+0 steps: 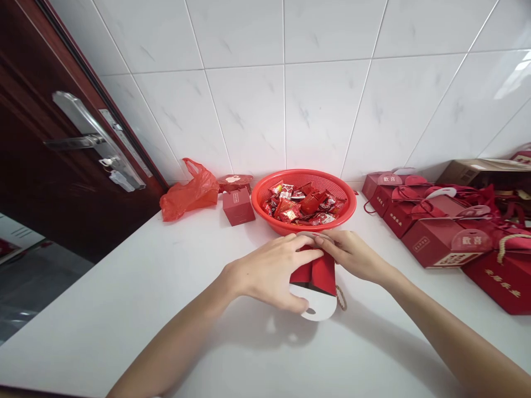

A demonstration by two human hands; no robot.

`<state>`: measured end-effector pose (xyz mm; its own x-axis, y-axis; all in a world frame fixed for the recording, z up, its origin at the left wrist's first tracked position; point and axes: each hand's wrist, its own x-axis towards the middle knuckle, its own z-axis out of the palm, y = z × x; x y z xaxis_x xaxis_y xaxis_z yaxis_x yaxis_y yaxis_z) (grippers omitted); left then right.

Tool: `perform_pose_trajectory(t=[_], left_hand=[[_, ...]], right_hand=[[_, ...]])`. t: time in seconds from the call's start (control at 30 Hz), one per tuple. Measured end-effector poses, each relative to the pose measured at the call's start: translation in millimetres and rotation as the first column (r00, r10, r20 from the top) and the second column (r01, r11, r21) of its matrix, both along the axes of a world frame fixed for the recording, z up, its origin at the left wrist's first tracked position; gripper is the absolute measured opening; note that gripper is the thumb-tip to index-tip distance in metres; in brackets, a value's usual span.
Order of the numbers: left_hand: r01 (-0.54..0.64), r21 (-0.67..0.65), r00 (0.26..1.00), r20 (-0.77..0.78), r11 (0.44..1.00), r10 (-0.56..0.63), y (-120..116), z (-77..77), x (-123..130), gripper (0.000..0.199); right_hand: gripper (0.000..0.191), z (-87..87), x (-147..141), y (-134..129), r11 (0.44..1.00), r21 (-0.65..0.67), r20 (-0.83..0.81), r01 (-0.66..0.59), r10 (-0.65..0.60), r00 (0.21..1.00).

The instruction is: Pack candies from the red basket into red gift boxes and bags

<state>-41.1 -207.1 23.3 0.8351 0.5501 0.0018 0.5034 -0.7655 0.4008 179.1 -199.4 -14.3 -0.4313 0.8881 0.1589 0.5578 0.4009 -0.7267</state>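
Note:
A red gift box (323,275) stands on the white table in front of the basket, with a white rounded flap (321,305) folded out toward me and a beige rope (341,298) at its right side. My left hand (276,271) spans the box from the left, thumb on the white flap and fingers on the far top edge. From the right, my right hand (346,251) holds the far top edge, its fingertips meeting the left ones. Just beyond is a red plastic basket (265,216) of wrapped sweets (307,204).
A small red box (238,208) and a red plastic bag (188,193) lie left of the basket. Several closed red gift boxes (440,240) crowd the table's right side. A tiled wall (323,116) rises behind; a dark door (45,116) stands at the left.

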Motion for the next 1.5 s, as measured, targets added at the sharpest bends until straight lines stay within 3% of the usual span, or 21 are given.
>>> perform_pose_trajectory(t=[0.17,0.33,0.47,0.57,0.67,0.73,0.87,1.0,1.1,1.27,1.4,1.5], left_hand=[[-0.017,0.045,0.999,-0.026,0.999,0.019,2,-8.9,-1,0.097],[-0.011,0.05,1.0,0.001,0.999,0.011,11,-14.6,-3,0.098],[0.013,0.039,1.0,0.012,0.999,-0.014,16,-15.5,-3,0.09],[0.004,0.027,0.999,0.033,1.0,-0.005,16,-15.7,-1,0.09],[-0.045,0.006,0.997,0.065,0.999,0.045,14,-14.9,0,0.096],[-0.081,-0.028,0.993,0.083,0.996,0.084,12,-13.4,-1,0.098],[-0.16,-0.102,0.977,0.128,0.982,0.172,15,-8.3,-7,0.093],[-0.304,-0.076,0.94,0.14,0.95,0.312,20,-3.4,-16,0.062],[-0.321,-0.07,0.942,0.081,0.945,0.326,22,-1.1,-24,0.042],[-0.239,-0.112,0.971,-0.015,0.965,0.239,21,6.0,-36,0.05],[-0.287,-0.113,0.956,-0.098,0.951,0.276,18,16.5,-45,0.053],[-0.324,-0.115,0.941,-0.141,0.939,0.307,18,22.7,-54,0.05]], right_hand=[[0.046,-1.9,-1,1,0.999,0.007,-0.057,-0.041,0.041,0.998],[0.05,3.4,0,-4,0.999,-0.036,0.007,0.027,-0.027,1.0],[0.046,4.9,2,-8,0.999,-0.018,0.014,-0.031,0.031,0.999],[0.069,-1.1,-3,-11,0.999,0.016,0.065,-0.032,0.031,0.997],[0.099,-9.2,-13,-16,0.993,0.07,0.108,0.094,-0.101,0.989],[0.104,-12.3,-18,-19,0.985,0.083,0.112,0.151,-0.16,0.981],[0.095,-10.1,-16,-20,0.992,0.053,0.079,0.112,-0.116,0.99],[0.079,-2.7,-5,-18,0.997,-0.038,0.016,0.063,-0.062,0.998],[0.061,2.3,5,-13,0.995,-0.097,-0.098,-0.021,0.012,0.995],[0.051,5.9,22,-4,0.972,-0.125,-0.031,-0.199,0.196,0.98],[0.036,2.0,24,-2,0.963,-0.194,0.044,-0.185,0.197,0.979],[0.037,-2.5,18,-2,0.953,-0.246,0.039,-0.176,0.192,0.981]])
